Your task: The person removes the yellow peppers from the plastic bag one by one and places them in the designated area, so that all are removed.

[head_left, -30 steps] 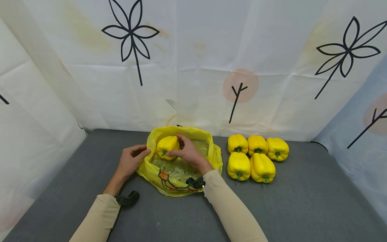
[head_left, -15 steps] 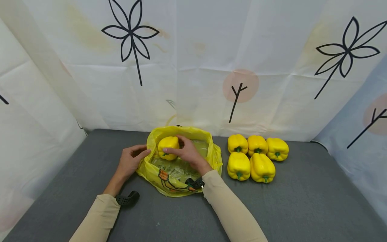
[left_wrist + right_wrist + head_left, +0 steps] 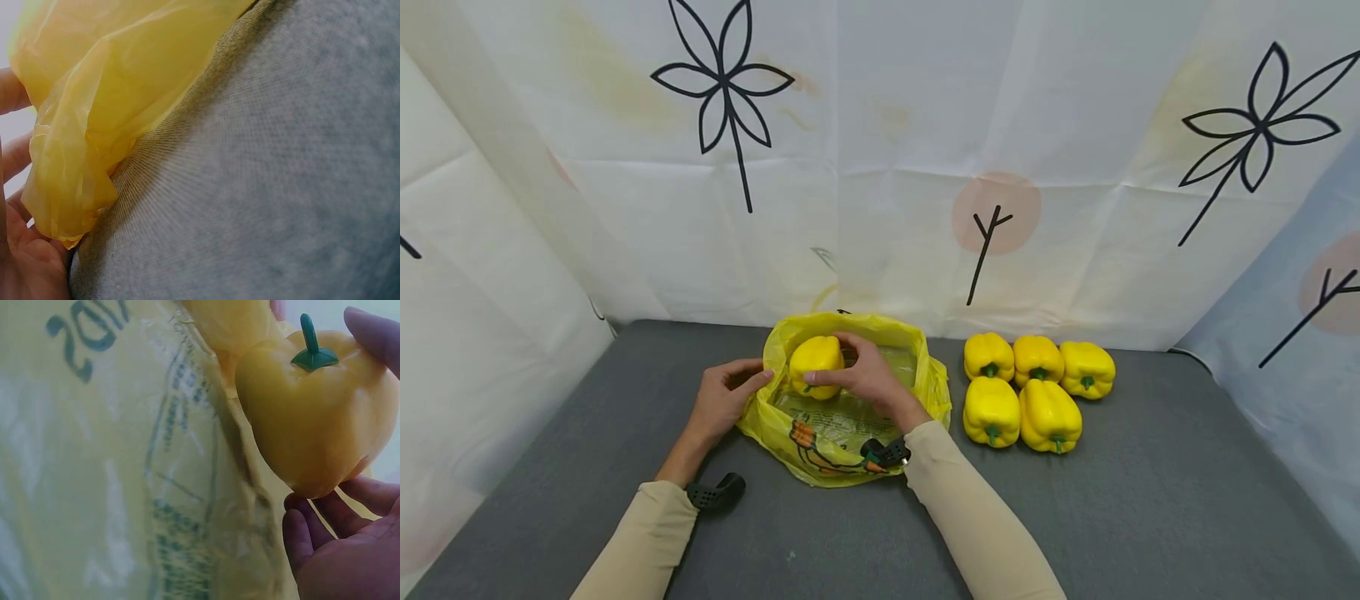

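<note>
A yellow bell pepper (image 3: 815, 364) with a green stem is inside the open mouth of a yellow plastic bag (image 3: 842, 475), near its left wall. My right hand (image 3: 874, 379) grips this pepper, thumb on the near side and fingers behind; the right wrist view shows the pepper's green stem (image 3: 314, 357) between bag and thumb. At the bag's left rim, my left hand (image 3: 722, 400) holds the plastic between thumb and fingers. Seen from the left wrist, the bag's folded edge (image 3: 69, 187) hides parts of those fingers (image 3: 15, 156).
Several more yellow peppers (image 3: 1051, 417) stand in two rows right of the bag on the dark grey table (image 3: 1157, 500). A white patterned cloth (image 3: 895, 250) hangs along the table's back edge. A dark band (image 3: 718, 493) is worn on my left wrist.
The right thumb has slid a little up and left across the pepper, and the pepper has shifted very slightly. My left hand and the bag stay nearly still.
</note>
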Demonstrator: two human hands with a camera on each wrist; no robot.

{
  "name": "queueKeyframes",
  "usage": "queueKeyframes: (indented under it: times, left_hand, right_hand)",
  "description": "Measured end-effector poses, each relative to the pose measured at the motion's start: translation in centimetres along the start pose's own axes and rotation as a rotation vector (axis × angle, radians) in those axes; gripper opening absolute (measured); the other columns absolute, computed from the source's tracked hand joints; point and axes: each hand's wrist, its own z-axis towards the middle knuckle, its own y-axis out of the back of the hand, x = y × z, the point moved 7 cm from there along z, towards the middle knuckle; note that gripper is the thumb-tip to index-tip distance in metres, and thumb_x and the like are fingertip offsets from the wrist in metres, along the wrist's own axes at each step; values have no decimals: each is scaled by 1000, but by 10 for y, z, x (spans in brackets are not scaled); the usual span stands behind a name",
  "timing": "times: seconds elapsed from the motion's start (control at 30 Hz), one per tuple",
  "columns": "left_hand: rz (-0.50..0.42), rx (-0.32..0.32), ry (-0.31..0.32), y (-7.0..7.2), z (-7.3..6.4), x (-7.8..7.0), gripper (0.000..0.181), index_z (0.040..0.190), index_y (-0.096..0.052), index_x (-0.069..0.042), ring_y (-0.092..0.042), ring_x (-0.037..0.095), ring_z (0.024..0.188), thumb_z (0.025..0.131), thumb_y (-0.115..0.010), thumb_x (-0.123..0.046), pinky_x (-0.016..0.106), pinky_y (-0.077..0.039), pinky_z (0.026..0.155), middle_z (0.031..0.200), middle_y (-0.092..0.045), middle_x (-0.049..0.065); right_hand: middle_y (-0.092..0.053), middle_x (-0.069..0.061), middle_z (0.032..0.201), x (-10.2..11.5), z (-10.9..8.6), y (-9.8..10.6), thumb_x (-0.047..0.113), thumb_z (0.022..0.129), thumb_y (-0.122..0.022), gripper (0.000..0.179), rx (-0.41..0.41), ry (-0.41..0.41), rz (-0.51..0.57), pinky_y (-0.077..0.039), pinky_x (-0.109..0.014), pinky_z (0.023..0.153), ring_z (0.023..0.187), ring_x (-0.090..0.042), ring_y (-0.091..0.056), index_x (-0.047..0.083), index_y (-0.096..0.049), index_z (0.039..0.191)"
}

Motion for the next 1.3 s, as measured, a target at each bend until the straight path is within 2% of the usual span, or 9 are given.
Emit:
queueKeyframes:
  times: [0.43,0.67,1.0,1.3]
  left_hand:
    - [0,6,-8,-1,0,1,36,127,-69,3,-64,1,94,101,-67,-21,19,-53,80,120,-68,21]
    - [-6,6,4,-1,-2,-3,36,128,-68,4,-64,0,95,100,-67,-19,19,-52,80,120,-68,22]
    - [9,9,17,-1,-1,-1,38,128,-68,4,-63,0,94,101,-67,-22,18,-52,80,120,-68,22]
    - [21,6,15,1,-1,1,39,128,-67,4,-63,0,94,101,-67,-23,18,-52,80,120,-68,21]
  right_hand:
    - [-50,-9,143,28,-7,13,20,86,-84,85,-36,30,51,-54,-41,94,125,-28,-53,14,-38,157]
    - [-47,-11,146,47,-12,17,13,88,-80,82,-16,104,83,-54,-41,93,124,-31,-53,7,-36,156]
    - [-48,-11,143,68,-19,19,9,88,-79,74,9,183,104,-56,-40,91,120,-32,-56,10,-42,152]
    - [-47,-12,144,79,-26,20,8,88,-78,77,17,207,94,-55,-39,92,121,-32,-55,8,-39,155]
